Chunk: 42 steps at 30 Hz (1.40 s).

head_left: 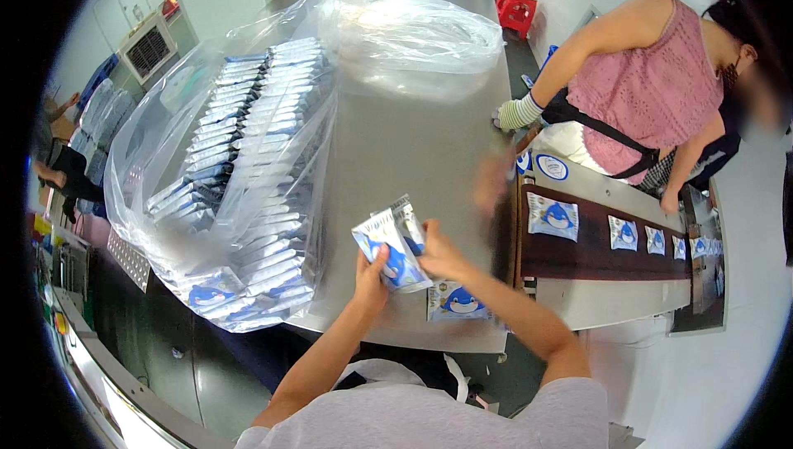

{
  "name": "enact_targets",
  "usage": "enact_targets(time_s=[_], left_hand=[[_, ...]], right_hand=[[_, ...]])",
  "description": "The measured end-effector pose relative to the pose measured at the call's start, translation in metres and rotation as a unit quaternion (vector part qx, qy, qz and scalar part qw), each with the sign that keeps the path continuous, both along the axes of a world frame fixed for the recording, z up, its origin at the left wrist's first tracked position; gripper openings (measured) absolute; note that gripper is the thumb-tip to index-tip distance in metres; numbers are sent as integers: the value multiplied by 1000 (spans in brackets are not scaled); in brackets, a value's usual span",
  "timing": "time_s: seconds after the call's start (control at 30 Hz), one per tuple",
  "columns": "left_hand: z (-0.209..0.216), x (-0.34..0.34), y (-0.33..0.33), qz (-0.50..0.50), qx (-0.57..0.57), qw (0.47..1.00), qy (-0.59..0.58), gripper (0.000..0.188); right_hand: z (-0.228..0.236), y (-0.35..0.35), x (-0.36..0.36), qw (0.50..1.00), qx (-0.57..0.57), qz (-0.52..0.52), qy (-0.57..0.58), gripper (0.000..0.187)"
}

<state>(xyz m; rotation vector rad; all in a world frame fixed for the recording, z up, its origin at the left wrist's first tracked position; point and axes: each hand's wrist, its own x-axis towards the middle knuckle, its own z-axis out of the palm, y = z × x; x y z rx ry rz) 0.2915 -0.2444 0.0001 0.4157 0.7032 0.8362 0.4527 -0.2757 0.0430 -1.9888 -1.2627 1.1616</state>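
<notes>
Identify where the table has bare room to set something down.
Bare: the middle of the metal table, bordered by the packet-filled plastic bag, crumpled plastic, left hand and right hand. Crowded: the left side, and the near-right corner, where a blue-printed packet lies.

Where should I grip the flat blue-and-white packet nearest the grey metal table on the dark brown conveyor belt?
Probably pinch that nearest packet by its left edge, coming from the metal table: it lies flat on the brown belt, that edge facing the table, the next packet apart on its right.
</notes>
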Motion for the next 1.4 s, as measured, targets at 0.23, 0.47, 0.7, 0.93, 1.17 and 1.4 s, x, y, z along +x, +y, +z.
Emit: enact_targets(time_s=[0.23, 0.47, 0.7, 0.93, 1.17, 1.4], left_hand=[[44, -11, 18, 25, 407, 909, 92, 115], [-1, -65, 15, -168, 613, 710, 302, 102], [277, -163, 49, -249, 702, 591, 310, 31], [351, -200, 241, -28, 594, 183, 783, 61], [327, -248, 330, 44, 601, 288, 745, 30], [350, -233, 294, -34, 582, 691, 426, 28]], right_hand=[[-23, -29, -42, 943, 311, 23, 119, 107], [-59, -21, -53, 951, 297, 48, 66, 94], [55, 13, -53, 917, 173, 107, -343, 88], [74, 65, -28, 966, 50, 73, -241, 85], [232, 186, -101, 868, 453, 118, -164, 82], [153, 320, -236, 734, 169, 423, -504, 90]])
